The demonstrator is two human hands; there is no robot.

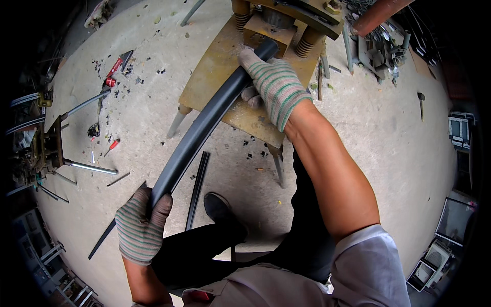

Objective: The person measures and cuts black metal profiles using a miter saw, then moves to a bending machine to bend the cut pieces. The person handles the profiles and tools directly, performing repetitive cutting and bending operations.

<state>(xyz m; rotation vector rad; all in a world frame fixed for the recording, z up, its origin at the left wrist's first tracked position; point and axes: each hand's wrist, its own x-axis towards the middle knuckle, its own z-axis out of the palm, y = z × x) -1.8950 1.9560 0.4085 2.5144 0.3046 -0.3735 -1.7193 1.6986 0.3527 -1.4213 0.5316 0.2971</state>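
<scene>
A long dark metal bar (204, 123) runs from the lower left up to a press (286, 20) with springs at the top. My left hand (140, 225), in a striped knit glove, grips the bar's near end. My right hand (273, 84), gloved the same way, is closed over the bar close to where its far end enters the press. The bar lies across a yellowish steel table (209, 71) under the press.
Concrete floor (388, 128) littered with metal scraps and a red tool (115, 66). Thin dark strips (197, 189) lie by my black shoe (220, 210). A metal frame with rods (51, 148) stands at left, machine parts (378, 46) at upper right.
</scene>
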